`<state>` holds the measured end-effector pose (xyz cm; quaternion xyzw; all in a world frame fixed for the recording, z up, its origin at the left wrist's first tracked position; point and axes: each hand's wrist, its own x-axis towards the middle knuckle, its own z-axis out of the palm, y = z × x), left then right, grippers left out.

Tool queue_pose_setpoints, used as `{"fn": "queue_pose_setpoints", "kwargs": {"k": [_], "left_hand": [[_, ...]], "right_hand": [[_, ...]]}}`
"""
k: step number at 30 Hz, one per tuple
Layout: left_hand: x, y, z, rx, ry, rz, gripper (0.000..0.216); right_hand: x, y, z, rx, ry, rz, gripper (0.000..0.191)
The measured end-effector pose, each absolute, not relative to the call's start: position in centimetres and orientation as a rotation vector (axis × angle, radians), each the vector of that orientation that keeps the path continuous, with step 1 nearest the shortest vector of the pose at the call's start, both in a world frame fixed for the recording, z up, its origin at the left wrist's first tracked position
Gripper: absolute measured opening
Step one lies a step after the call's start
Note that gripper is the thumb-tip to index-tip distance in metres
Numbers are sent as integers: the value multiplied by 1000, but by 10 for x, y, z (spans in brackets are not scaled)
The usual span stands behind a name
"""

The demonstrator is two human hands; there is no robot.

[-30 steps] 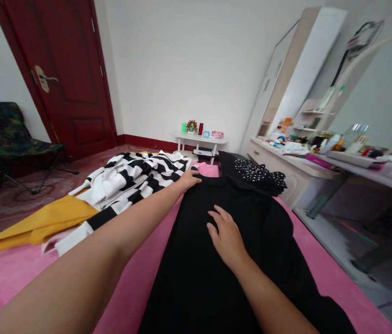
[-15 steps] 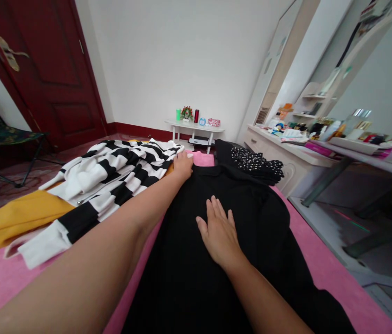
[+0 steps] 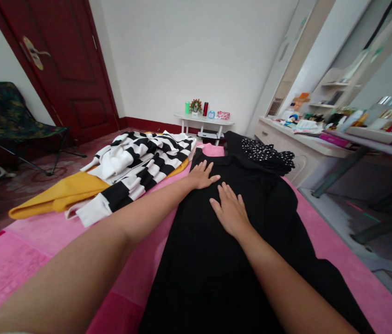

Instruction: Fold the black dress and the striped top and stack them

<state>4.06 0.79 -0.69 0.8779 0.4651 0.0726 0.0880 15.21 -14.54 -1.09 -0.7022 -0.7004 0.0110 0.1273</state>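
Note:
A black long-sleeved top [image 3: 196, 260] lies spread out on a pink bed cover [image 3: 335, 232], its neck end away from me. My left hand [image 3: 202, 175] rests flat on its upper left part, fingers spread. Just to the right, my right hand [image 3: 230, 208] also lies flat on the black cloth near the middle, fingers apart. Neither hand grips anything. Left of the top is a heap with a black-and-white striped garment [image 3: 140, 162] over a mustard-yellow garment [image 3: 63, 192]. Beyond the neckline sits a folded dark pile with a white-dotted black garment [image 3: 265, 155].
Against the far wall stands a small white table [image 3: 204, 119] holding a plant and cups. A dressing table [image 3: 296, 139] crowded with bottles is on the right. A camouflage folding chair [image 3: 15, 116] stands by the red door [image 3: 60, 69].
My left hand has come from the top's left shoulder edge, inward and nearer, to lie flat on the cloth. My right hand stays flat on the top. The view has shifted left and down.

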Motion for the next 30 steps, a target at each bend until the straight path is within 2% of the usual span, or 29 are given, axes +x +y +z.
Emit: {"fn": "queue_pose_setpoints", "kwargs": {"k": [3, 11, 17, 20, 24, 26, 28, 30], "left_hand": [[19, -27, -6, 2678, 1295, 206, 85], [-13, -122, 18, 2781, 1224, -108, 70], [-31, -184, 9, 2842, 1139, 237, 65], [-39, -182, 21, 2804, 1274, 152, 66], [-24, -161, 47, 2779, 1506, -39, 39], [-8, -149, 48, 2863, 1422, 171, 38], [8, -136, 37, 2878, 1289, 386, 47], [19, -125, 19, 2800, 1266, 395, 53]], "right_hand": [[151, -147, -11, -2018, -2050, -7, 58], [145, -156, -6, -2048, -2069, -60, 53], [148, -155, -7, -2200, -1872, -53, 62], [150, -153, -10, -2247, -1801, -73, 62], [149, -154, -8, -2205, -1785, -96, 58], [149, -155, -6, -2175, -1800, -91, 54], [150, -155, -5, -2151, -1811, -82, 50], [153, -155, -4, -2146, -1805, -57, 49]]}}
